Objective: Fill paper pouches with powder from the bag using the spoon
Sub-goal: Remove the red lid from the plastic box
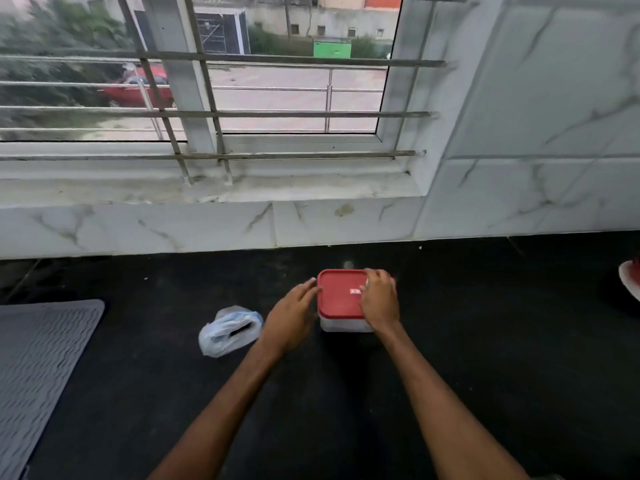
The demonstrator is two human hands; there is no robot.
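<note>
Black surface (485, 341) runs below a white marble-tiled wall (540, 98) with a barred window (207, 81).

Grey ribbed mat (38, 368) lies at the near left edge of the surface.

Translucent container (343, 324) with red lid (337, 296) fitted on top stands mid-surface.

Plastic bag (228, 332), pale with blue inside, lies crumpled just left of the container, apart from it.

Left hand (291, 317): fingers straight, tips touching the lid's left edge.

Right hand (379, 303): lies on the lid's right side, fingers bent over its far corner; actual clamping cannot be told.

Red-and-white object (630, 277) at far right, cut off by the frame edge.
</note>
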